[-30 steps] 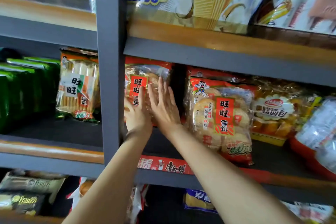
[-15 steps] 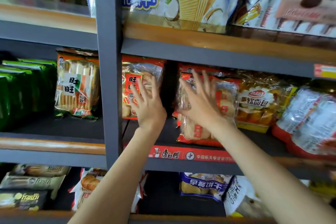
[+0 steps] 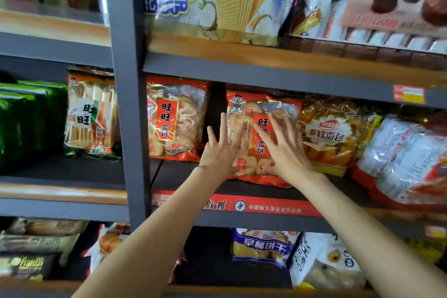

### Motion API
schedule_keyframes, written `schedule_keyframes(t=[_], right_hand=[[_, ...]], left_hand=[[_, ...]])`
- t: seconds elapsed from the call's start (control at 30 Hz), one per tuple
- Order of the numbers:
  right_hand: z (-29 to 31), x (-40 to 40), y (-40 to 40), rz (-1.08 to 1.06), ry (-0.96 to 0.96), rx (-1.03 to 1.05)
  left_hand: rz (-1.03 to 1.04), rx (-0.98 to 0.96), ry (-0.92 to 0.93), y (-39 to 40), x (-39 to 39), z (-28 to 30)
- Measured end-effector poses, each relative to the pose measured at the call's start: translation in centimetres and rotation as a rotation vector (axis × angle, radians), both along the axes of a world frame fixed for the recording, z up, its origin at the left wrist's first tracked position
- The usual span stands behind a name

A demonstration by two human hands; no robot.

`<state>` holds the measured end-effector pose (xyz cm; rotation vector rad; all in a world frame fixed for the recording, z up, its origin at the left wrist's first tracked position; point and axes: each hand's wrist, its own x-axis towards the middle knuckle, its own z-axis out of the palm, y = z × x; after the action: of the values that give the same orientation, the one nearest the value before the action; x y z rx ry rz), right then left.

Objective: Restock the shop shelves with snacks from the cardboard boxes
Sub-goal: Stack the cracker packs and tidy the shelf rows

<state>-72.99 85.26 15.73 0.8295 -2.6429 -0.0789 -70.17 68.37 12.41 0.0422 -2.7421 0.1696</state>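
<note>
Moved: since half a second ago my left hand [image 3: 221, 150] has crossed from the left-hand rice cracker bag to join my right hand [image 3: 285, 150] on the red-and-clear crinkly plastic bag of round rice crackers [image 3: 260, 138].
Bag position: it stands on the dark middle shelf board [image 3: 242, 187], straight ahead of both hands, leaning back a little.
Long axis: upright, top seam under the grey shelf rail above [image 3: 266, 75].
Hands: both flat with fingers spread and straight, pressing the bag's front; neither grasps anything.
Nearer hand: the right covers the red label and centre; the left touches only the bag's left edge.
Gap: a dark empty slot lies between this bag and the matching red-and-clear rice cracker bag [image 3: 176, 120] to its left.
Right neighbour: a yellow cellophane pack of soft bread [image 3: 331, 133] touches the bag's right side.
Next move, I judge: push it back and leftward to square it.
</note>
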Motion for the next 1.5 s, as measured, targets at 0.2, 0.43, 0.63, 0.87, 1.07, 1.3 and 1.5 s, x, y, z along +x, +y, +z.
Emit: schedule_keyframes(t=[0.2,0.43,0.63,0.87,1.07,1.3,1.5], right_hand=[[-0.8,-0.7,-0.6,-0.102,0.152,-0.015],[0.4,0.2,-0.5,-0.017,0.103,0.092],[1.7,1.0,-5.1,0.251,0.309,0.185],[1.9,-0.4,-7.9,0.119,0.313,0.624],[1.7,-0.2,-6.8,0.127,0.316,0.605],[1.5,0.9,-6.6,0.243,0.307,0.592],[0.8,1.5,-6.3,0.276,0.328,0.517]], left_hand=[[-0.005,0.144,0.051,2.6,-0.6,0.3],[0.019,0.163,0.093,0.8,1.8,-0.2],[0.268,0.302,0.118,-3.0,3.2,-0.1],[0.300,0.328,-0.056,-4.0,1.6,-0.5],[0.306,0.295,-0.068,-3.9,0.9,-0.5],[0.256,0.311,-0.075,-3.4,3.6,-0.7],[0.253,0.333,-0.123,-3.0,4.3,-0.1]])
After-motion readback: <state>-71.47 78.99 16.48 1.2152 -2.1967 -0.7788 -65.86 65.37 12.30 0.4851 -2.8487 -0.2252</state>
